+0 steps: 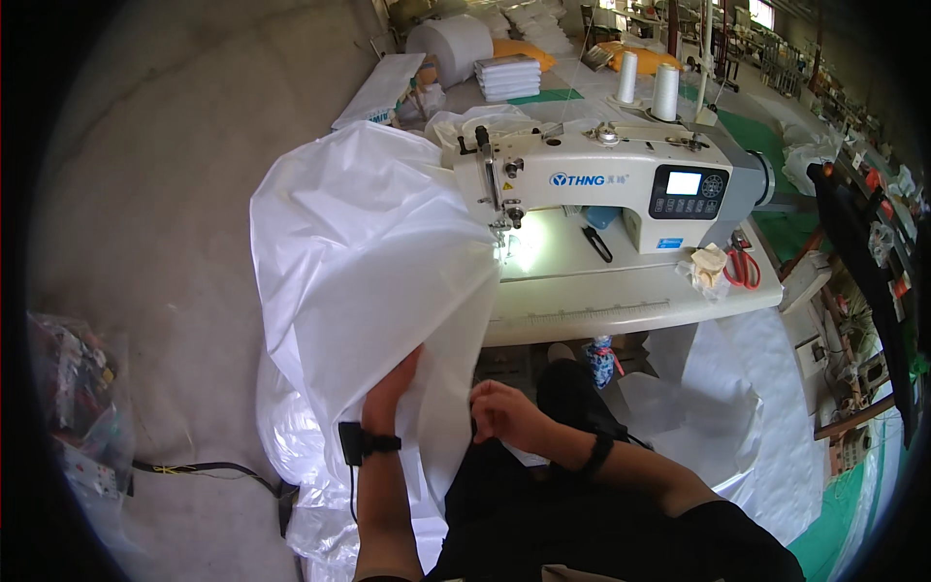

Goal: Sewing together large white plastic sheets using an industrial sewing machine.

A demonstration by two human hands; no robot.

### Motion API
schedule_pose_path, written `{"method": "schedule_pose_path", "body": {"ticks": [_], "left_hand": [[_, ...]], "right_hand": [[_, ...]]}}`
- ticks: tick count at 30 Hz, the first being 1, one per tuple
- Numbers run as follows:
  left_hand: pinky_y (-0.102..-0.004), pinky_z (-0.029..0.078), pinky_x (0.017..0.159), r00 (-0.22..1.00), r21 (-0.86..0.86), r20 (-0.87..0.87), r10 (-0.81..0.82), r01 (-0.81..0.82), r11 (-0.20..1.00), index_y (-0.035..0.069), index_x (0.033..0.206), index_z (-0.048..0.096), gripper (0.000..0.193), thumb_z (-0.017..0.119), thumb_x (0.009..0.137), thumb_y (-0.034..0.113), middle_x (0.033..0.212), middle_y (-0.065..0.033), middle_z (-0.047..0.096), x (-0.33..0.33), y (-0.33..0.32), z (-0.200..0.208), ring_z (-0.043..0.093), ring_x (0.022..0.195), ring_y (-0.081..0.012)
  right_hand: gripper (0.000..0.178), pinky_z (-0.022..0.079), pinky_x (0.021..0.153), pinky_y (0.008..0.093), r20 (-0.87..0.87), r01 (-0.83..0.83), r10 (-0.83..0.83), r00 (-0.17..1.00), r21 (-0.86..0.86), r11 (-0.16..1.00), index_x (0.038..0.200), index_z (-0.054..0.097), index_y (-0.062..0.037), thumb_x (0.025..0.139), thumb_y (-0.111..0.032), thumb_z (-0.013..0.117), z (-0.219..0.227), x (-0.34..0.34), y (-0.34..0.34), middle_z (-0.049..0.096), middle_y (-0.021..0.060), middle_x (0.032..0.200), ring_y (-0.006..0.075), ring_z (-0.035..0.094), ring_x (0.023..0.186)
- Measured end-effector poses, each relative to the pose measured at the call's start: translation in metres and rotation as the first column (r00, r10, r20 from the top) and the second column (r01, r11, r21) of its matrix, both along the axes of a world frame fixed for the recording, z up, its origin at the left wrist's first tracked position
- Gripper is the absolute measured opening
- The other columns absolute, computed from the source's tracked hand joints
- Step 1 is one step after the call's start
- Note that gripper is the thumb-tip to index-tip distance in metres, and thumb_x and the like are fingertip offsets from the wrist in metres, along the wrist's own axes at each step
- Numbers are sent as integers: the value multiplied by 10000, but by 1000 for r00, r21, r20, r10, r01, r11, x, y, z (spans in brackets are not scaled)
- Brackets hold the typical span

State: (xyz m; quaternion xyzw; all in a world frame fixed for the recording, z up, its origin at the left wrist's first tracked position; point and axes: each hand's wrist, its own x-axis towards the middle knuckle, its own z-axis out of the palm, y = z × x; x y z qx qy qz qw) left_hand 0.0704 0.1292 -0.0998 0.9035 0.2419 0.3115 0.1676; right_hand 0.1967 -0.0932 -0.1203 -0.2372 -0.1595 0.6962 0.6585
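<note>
A large white sheet (373, 262), smooth and slightly shiny, drapes from the left end of the sewing machine (601, 175) down toward my lap. Its upper part lies beside the lit needle area. My left hand (393, 383) reaches into the folds of this sheet, and the fingers are hidden by the material. Close to the sheet's right edge, my right hand (507, 417) has its fingers curled together, the fingertips pinching that edge. Both hands are below the front edge of the machine table (582, 325).
On the table lie black thread snips (597, 244), red-handled scissors (743, 269) and a cream cloth scrap (709, 262). White thread cones (665, 92) stand behind the machine. A clear bag (82, 388) sits on the floor at left, near a black cable (204, 468). More white sheeting (713, 407) hangs at right.
</note>
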Motion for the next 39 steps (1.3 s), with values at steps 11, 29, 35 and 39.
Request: {"method": "schedule_pose_path", "body": {"ticks": [11, 29, 35, 39], "left_hand": [[-412, 361, 976, 942, 59, -318, -108, 134, 989, 98, 1185, 572, 427, 549, 854, 366, 1199, -154, 564, 29, 130, 48, 488, 1136, -344], [-465, 457, 671, 899, -147, -401, 178, -255, 956, 91, 1104, 530, 324, 592, 816, 226, 881, -126, 618, -63, -140, -19, 601, 748, -363], [-379, 481, 491, 925, 250, -282, 253, -184, 951, 130, 1077, 560, 285, 518, 799, 82, 745, -88, 551, -71, -239, 21, 607, 613, -273], [-380, 488, 496, 863, 170, -503, -35, 139, 975, 97, 973, 590, 193, 534, 788, 99, 730, -77, 557, -65, -266, 28, 612, 619, -272]], "right_hand": [[1092, 324, 1032, 400, 900, -132, -33, 436, 100, 986, 1443, -34, -27, 746, -373, 731, -27, -65, 62, 263, 290, 1418, 354, 388, 1265], [406, 482, 829, 305, 715, -728, 612, 339, -212, 652, 1200, 524, 1, 888, -257, 557, 3, -68, -53, 641, 111, 999, 192, 613, 934], [417, 507, 782, 334, 619, 130, 10, 785, -181, 975, 1175, 527, -12, 885, -305, 583, 13, -34, -48, 616, 129, 983, 216, 617, 875], [316, 474, 803, 356, 590, -12, 83, 803, -124, 992, 1077, 595, 1, 852, -222, 578, -21, -34, -43, 630, 98, 1003, 222, 601, 928]]}}
